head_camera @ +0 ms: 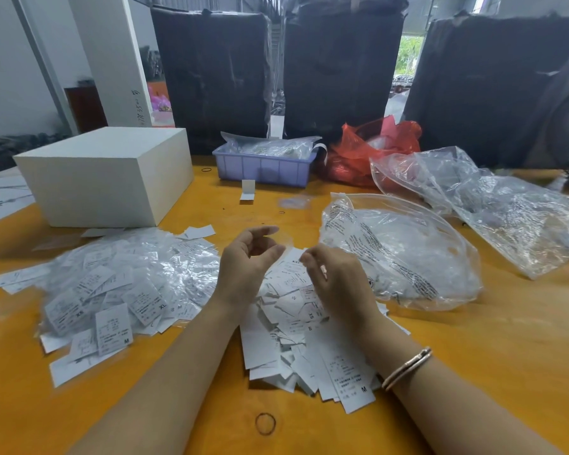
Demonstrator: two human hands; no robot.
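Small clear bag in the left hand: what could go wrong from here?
1. The small clear bag is thin, and the left hand holds it only at the fingertips. It could slip as the right hand works at its mouth.
2. The loose labels below show mixed sizes (XS, S, M), so a wrong one might get picked.
3. That heap touches the bagged labels on the left, so the two could mingle.

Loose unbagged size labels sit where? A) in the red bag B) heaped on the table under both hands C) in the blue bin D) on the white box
B: the heap of loose size labels lies on the orange table beneath the left hand, which pinches a small clear bag, and the right hand.
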